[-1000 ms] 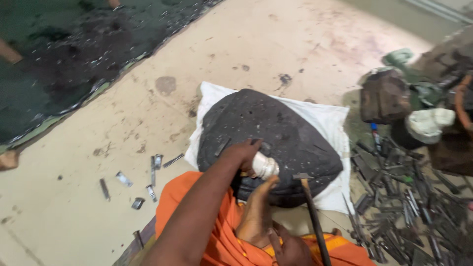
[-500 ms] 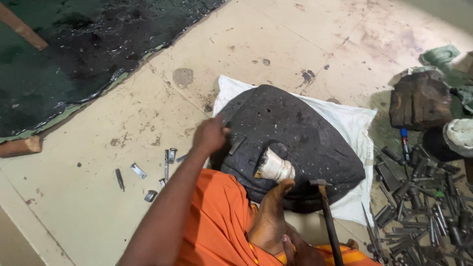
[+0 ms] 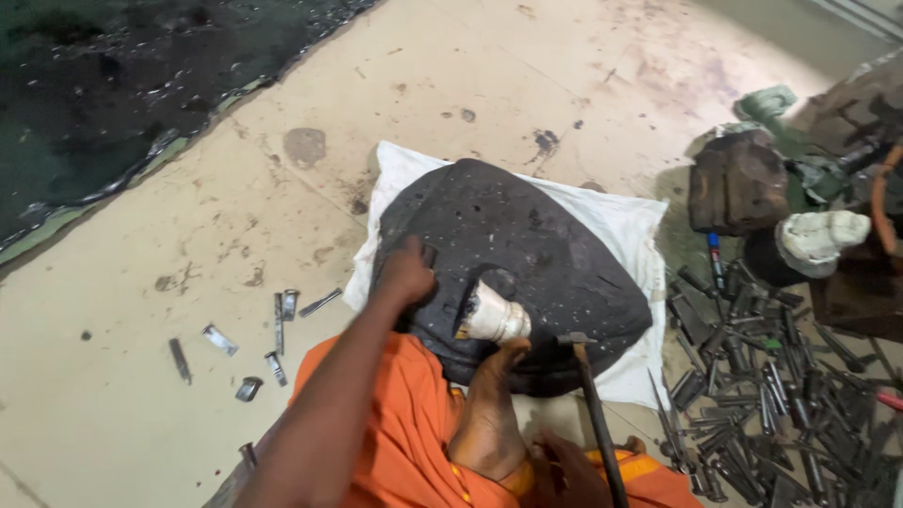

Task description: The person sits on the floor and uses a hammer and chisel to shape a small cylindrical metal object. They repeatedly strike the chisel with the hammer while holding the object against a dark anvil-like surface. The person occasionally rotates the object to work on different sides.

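The person sits on the floor in an orange cloth, bent over a dark domed block that lies on a white sack; the left hand rests on the block's near-left edge, fingers curled down onto it, holding nothing that I can make out; the right hand sits low by the lap, closed round the handle of a hammer whose head stands just beside the block's near rim; a bare foot presses up against that rim, toes touching a white wrapped piece that lies on the block's near side; the block's face is pocked with small marks, so some pounding looks done, though I judge the hammer idle, not raised; to the left a few short metal bits lie scattered on the floor, apart from the sack; to the right a thick heap of punches spreads near a brown chunk and a white lump; whether the scattered bits are finished I cannot tell; the heap suggests plenty left.
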